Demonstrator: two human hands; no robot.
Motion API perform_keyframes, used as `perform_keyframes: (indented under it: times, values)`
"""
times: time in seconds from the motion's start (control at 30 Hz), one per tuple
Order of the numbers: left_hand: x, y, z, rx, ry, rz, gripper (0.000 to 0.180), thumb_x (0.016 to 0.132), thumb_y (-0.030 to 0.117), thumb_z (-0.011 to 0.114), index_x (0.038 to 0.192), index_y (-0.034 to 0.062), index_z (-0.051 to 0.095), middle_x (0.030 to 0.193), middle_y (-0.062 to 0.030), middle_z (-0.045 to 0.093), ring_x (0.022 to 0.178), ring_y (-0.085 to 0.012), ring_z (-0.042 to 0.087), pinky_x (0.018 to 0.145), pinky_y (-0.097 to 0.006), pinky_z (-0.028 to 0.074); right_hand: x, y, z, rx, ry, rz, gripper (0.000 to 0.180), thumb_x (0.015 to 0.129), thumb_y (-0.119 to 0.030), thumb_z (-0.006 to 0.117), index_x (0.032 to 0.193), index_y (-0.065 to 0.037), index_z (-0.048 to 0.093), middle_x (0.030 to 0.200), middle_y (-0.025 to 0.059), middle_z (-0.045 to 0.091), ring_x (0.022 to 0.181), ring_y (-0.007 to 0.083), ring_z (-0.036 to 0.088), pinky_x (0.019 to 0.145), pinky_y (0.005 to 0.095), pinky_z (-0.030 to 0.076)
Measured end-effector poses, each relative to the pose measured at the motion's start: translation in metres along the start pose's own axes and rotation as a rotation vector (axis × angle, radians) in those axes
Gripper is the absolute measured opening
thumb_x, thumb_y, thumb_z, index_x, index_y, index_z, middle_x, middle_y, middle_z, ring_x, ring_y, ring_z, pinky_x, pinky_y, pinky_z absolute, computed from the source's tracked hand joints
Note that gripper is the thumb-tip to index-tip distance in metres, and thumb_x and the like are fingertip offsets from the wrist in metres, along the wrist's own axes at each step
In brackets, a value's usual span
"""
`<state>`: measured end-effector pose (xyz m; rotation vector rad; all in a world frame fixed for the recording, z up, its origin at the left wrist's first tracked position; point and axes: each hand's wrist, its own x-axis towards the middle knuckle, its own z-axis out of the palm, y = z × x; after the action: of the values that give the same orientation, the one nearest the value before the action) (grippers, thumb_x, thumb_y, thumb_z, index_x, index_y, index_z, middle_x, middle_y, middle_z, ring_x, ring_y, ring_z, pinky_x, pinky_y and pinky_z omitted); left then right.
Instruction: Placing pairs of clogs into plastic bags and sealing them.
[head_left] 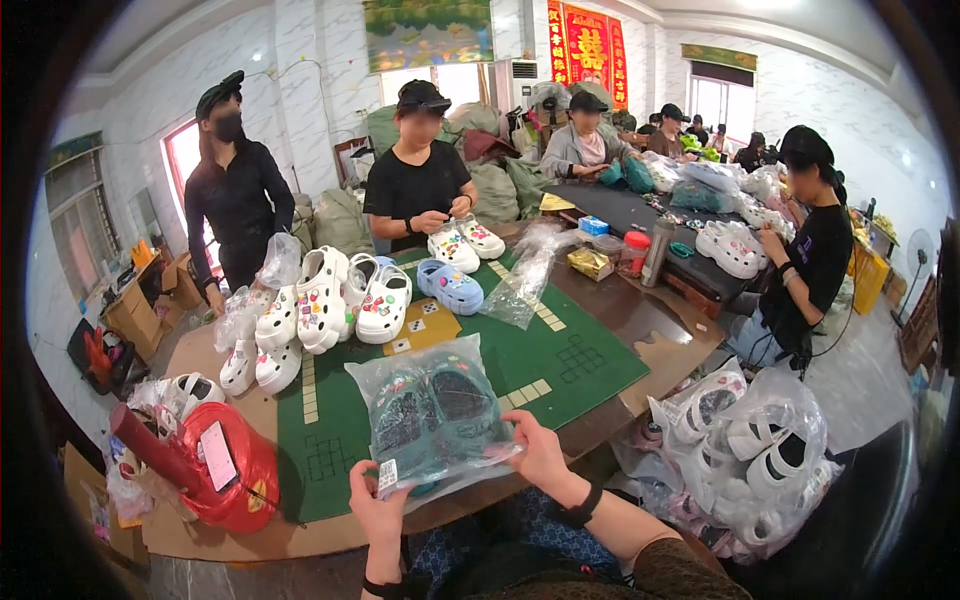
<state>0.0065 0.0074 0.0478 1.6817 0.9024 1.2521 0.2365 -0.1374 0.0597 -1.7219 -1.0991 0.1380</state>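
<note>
A clear plastic bag (pixel 480 352) lies before me at the near edge of the green table mat, with a pair of dark teal clogs (pixel 455 395) inside. My left hand (pixel 377 502) pinches the bag's near left corner, beside a small white label (pixel 388 474). At the near right corner, my right hand (pixel 538 452) grips the plastic between thumb and fingers. Colourful charms show on the bagged clogs. Beyond the bag stand several white clogs with charms (pixel 322 305) and a light blue clog (pixel 450 287).
A red bag (pixel 245 490) with a phone (pixel 217 455) on it sits at the left. Bagged white clogs (pixel 750 440) are piled at my right. Loose clear plastic (pixel 525 285), a red-lidded jar (pixel 634 254) and a steel flask (pixel 656 252) lie farther back. Co-workers surround the tables.
</note>
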Motion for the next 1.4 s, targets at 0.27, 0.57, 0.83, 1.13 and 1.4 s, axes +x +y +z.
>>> perform_keyframes:
  times: [0.27,0.57,0.83,1.13,1.4]
  values:
    - [0.000,-0.029,0.024,0.234,0.064,-0.079,0.042,0.071,0.017,0.087,0.096,0.0067,0.055,0.062,-0.0014,0.047,0.058,-0.0136,0.044,0.054,-0.033,0.038,0.004,0.023,0.039,-0.153,0.084,0.033,0.058,0.075,-0.021,0.082,0.123,-0.011,0.052,0.072,0.0076,0.057,0.067,0.0309,0.063,0.060,0.0420,0.048]
    - [-0.025,-0.010,-0.001,0.194,0.017,-0.119,0.052,0.068,0.011,0.087,0.107,0.0068,0.053,0.063,-0.0002,0.042,0.059,-0.0127,0.043,0.057,-0.031,0.038,-0.023,0.016,0.016,-0.160,0.006,0.042,0.056,0.076,-0.019,0.082,0.122,-0.011,0.052,0.070,0.0053,0.054,0.064,0.0284,0.061,0.059,0.0408,0.046]
    - [-0.010,-0.030,0.014,0.306,0.034,-0.068,0.037,0.077,0.022,0.084,0.081,0.0002,0.054,0.067,-0.0053,0.052,0.065,-0.0115,0.046,0.060,-0.031,0.043,-0.007,0.009,0.023,-0.229,0.080,0.021,0.049,0.081,-0.023,0.080,0.119,-0.009,0.053,0.067,0.0082,0.056,0.063,0.0318,0.062,0.057,0.0442,0.046]
    - [-0.035,-0.028,-0.043,0.220,0.026,-0.092,0.028,0.079,0.007,0.075,0.104,0.0053,0.064,0.075,-0.0055,0.055,0.064,-0.0155,0.054,0.060,-0.030,0.046,-0.046,0.023,-0.014,-0.100,0.052,-0.020,0.044,0.072,-0.004,0.080,0.111,-0.006,0.063,0.102,0.0098,0.054,0.087,0.0238,0.058,0.075,0.0328,0.050]
    - [-0.042,-0.008,-0.056,0.278,-0.116,-0.113,0.045,0.082,0.013,0.075,0.124,0.0078,0.059,0.075,-0.0052,0.061,0.063,-0.0156,0.058,0.061,-0.030,0.048,-0.068,0.046,-0.050,0.330,-0.072,0.367,0.027,0.091,-0.021,0.071,0.107,-0.001,0.062,0.075,-0.0018,0.057,0.065,0.0068,0.052,0.060,0.0229,0.043]
